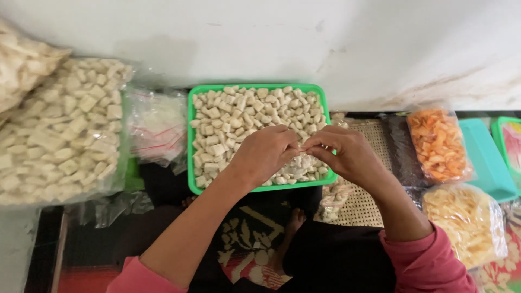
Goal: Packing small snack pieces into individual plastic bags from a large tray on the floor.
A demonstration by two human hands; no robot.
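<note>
Backdrop: pale wall (282,38) above a floor spread with a dark patterned mat (244,239) and a woven mat (363,206).

Far left: large clear bag of pale cube-shaped crackers (59,130), lying on its side; another bag of whitish chips (19,62) at the upper left corner.

Left of centre: stack of empty clear plastic bags with red marks (157,125), just beside the tray.

Centre: green rectangular tray (191,141) filled with loose pale cracker cubes (244,114), set against the wall.

Left hand (266,154): forearm rises from a pink sleeve at lower left, hand poised over the near right part of the tray, fingers curled, thumb and forefinger pinched narrow.

Right hand (347,152): forearm comes up from a pink sleeve at lower right, wrist bent inward, fingertips meeting those of the left hand.

Held item: small clear bag of cracker cubes (301,163), hanging below the joined fingertips over the tray's near edge; both hands pinch its top. Much of it is hidden by the hands.

Right: bag of orange chips (439,144), bag of pale yellow chips (467,222) below it, teal tray (488,163) behind them, all well apart from the hands.
</note>
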